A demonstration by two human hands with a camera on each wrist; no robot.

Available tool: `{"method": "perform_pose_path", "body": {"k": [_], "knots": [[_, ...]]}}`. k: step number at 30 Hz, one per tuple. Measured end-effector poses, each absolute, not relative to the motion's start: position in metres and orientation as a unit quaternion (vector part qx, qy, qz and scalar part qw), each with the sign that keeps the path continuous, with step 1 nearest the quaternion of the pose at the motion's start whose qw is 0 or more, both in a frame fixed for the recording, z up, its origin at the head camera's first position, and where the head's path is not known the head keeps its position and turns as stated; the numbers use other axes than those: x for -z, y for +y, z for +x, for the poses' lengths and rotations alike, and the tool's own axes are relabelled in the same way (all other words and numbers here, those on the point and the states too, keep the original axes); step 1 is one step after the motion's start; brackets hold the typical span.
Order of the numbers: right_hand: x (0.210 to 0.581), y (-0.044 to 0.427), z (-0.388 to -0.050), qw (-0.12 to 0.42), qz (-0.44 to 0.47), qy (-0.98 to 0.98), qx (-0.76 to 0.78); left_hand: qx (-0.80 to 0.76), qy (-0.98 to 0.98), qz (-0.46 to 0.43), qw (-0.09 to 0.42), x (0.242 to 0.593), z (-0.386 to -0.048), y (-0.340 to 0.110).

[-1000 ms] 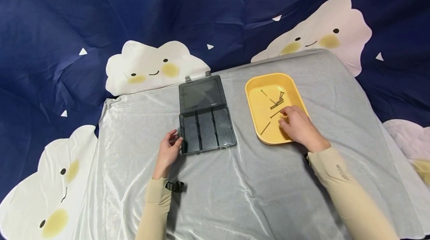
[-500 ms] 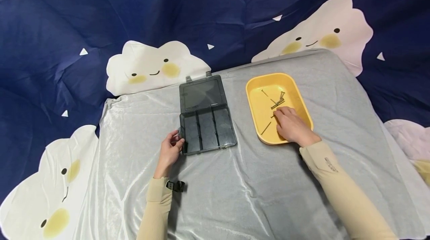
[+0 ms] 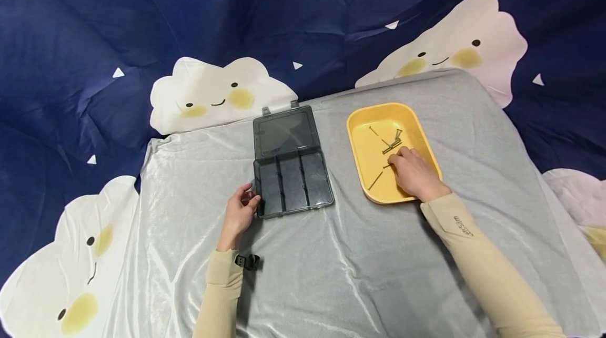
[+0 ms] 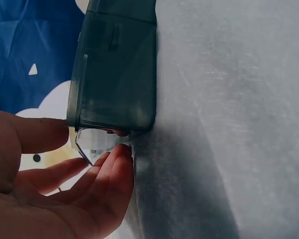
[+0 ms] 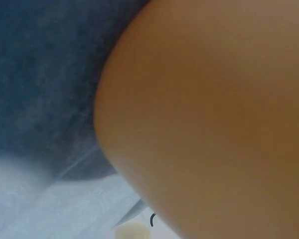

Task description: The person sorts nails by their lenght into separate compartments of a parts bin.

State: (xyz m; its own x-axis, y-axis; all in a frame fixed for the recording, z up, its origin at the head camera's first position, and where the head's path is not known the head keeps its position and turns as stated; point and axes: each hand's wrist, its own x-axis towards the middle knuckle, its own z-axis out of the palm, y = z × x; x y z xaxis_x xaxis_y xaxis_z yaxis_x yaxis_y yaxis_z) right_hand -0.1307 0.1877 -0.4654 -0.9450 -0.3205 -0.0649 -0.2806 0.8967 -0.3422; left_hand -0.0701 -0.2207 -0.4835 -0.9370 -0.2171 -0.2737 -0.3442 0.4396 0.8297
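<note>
Curling its grip, a left hand [image 3: 238, 212] holds the left end of an open 3-compartment box [image 3: 291, 180]; at right, in a yellow tray [image 3: 364, 151], a screw [image 3: 387, 166] meets the right hand [image 3: 416, 172]; whether that grip pinches it cannot be told.

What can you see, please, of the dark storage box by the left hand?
The storage box is translucent dark grey, apparently plastic. Its hinged lid is folded open to the far side, two tabs on its outer edge. Two dividers make three parallel compartments, which look empty. It sits on grey cloth; the left hand grips its left end, thumb against the rim.
</note>
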Motion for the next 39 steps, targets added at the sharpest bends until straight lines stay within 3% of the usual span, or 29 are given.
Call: {"method": "perform_pose_path", "body": {"k": [8, 17, 29, 39], "knots": [[0.463, 0.187, -0.139, 0.033, -0.175, 0.973, 0.149, -0.503, 0.846, -0.165, 0.069, 0.482, -0.071, -0.224], [0.458, 0.184, -0.143, 0.109, -0.157, 0.972, 0.136, -0.503, 0.846, -0.162, 0.072, 0.482, -0.072, -0.226], [0.460, 0.184, -0.145, 0.168, -0.116, 0.969, 0.136, -0.510, 0.843, -0.150, 0.078, 0.484, -0.073, -0.226], [0.464, 0.184, -0.144, 0.170, -0.106, 0.970, 0.134, -0.507, 0.844, -0.152, 0.080, 0.484, -0.075, -0.227]]}}
